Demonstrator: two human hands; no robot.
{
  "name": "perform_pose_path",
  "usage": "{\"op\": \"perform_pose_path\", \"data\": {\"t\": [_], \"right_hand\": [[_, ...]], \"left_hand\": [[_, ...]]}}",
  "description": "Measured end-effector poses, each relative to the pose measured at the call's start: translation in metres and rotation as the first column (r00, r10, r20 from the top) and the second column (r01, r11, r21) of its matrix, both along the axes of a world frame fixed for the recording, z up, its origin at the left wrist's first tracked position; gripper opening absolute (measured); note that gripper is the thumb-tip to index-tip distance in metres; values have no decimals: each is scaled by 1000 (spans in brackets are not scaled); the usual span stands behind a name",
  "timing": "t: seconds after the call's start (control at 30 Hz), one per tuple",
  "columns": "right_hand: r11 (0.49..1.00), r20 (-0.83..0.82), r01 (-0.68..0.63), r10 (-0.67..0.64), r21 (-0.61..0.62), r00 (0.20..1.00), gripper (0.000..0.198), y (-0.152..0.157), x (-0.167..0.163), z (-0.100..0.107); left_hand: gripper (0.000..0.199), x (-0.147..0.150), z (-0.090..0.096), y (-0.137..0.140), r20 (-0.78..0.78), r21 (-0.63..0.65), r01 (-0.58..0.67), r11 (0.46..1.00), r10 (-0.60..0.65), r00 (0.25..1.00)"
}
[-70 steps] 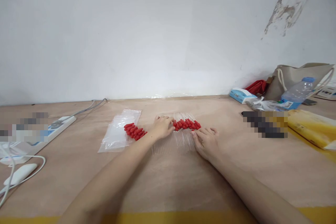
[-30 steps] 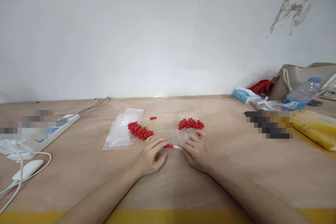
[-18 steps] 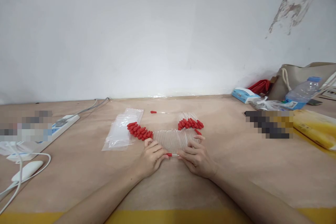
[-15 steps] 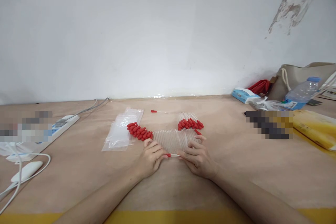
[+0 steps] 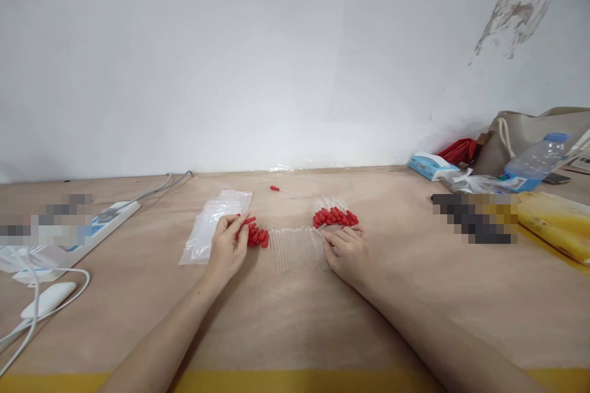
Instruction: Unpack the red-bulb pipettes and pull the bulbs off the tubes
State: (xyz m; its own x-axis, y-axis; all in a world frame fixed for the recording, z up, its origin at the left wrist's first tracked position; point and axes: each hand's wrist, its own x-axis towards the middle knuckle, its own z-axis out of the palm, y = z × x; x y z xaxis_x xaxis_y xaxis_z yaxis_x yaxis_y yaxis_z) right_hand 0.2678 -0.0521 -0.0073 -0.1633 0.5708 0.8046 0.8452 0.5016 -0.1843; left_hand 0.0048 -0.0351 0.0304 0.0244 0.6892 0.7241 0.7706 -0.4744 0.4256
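My left hand (image 5: 229,247) reaches into the pile of red rubber bulbs (image 5: 259,237), its thumb and fingers closed in a pinch on a bulb. Part of the pile is hidden behind those fingers. Clear thin glass tubes (image 5: 295,249) lie side by side in a row between my hands. Over the right end of that row, my right hand (image 5: 349,253) has its fingertips closed at the top of a glass tube. Just behind it lies a group of droppers (image 5: 335,217), red bulbs toward me and tubes pointing away. A single dropper (image 5: 275,188) rests farther back.
Clear plastic bags (image 5: 203,236) lie left of the bulbs. A power strip (image 5: 115,216) with cables and a white mouse-like object (image 5: 48,299) is at far left. On the right are a tissue pack (image 5: 432,166), a plastic bottle (image 5: 537,163) and a yellow package (image 5: 548,221).
My left hand has moved left and back from the dropper held between both hands to the bulb pile. My right hand has shifted slightly back over the tubes; that dropper no longer shows.
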Motion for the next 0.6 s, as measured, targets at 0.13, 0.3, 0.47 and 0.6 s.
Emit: {"op": "perform_pose_path", "data": {"t": [0.13, 0.3, 0.47, 0.6], "right_hand": [[1000, 35, 7, -7, -5, 999, 16, 3, -2, -3], [998, 126, -23, 30, -56, 992, 11, -1, -3, -4], [992, 150, -43, 60, -116, 987, 14, -4, 0, -4], [985, 148, -78, 101, -153, 984, 17, -7, 1, 0]], "left_hand": [[28, -15, 6, 5, -55, -60, -100, 993, 96, 994], [16, -7, 2, 4, -280, -16, -72, 997, 64, 958], [16, 1, -3, 5, -459, 46, -89, 995, 100, 883], [16, 0, -4, 4, -459, 62, -74, 995, 95, 883]]}}
